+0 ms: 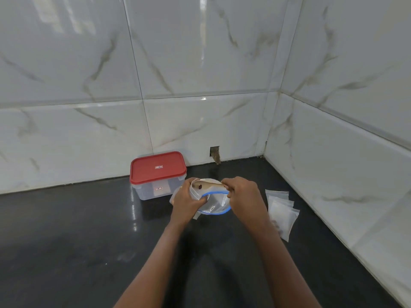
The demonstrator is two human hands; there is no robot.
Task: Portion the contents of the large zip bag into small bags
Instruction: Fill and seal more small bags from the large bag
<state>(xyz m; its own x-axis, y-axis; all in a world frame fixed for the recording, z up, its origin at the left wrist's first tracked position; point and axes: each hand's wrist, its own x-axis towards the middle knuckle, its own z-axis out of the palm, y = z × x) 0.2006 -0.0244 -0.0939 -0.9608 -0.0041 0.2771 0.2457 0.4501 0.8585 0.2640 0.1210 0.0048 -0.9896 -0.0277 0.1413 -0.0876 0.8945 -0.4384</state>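
Note:
A large clear zip bag (214, 202) with a blue zip rim is held up over the black counter, its mouth open toward me. Above it a smaller clear bag (205, 185) holds some brownish contents and is tipped toward that mouth. My left hand (185, 202) grips the left side of both bags. My right hand (243, 194) pinches their right edge at the top. Several empty small zip bags (281, 210) lie overlapping on the counter just right of my right hand.
A clear plastic container with a red lid (158, 174) stands against the back wall, just left of and behind my hands. The black counter (77, 230) runs into a tiled corner at the right. A small cut-out hole (215, 152) is in the back wall.

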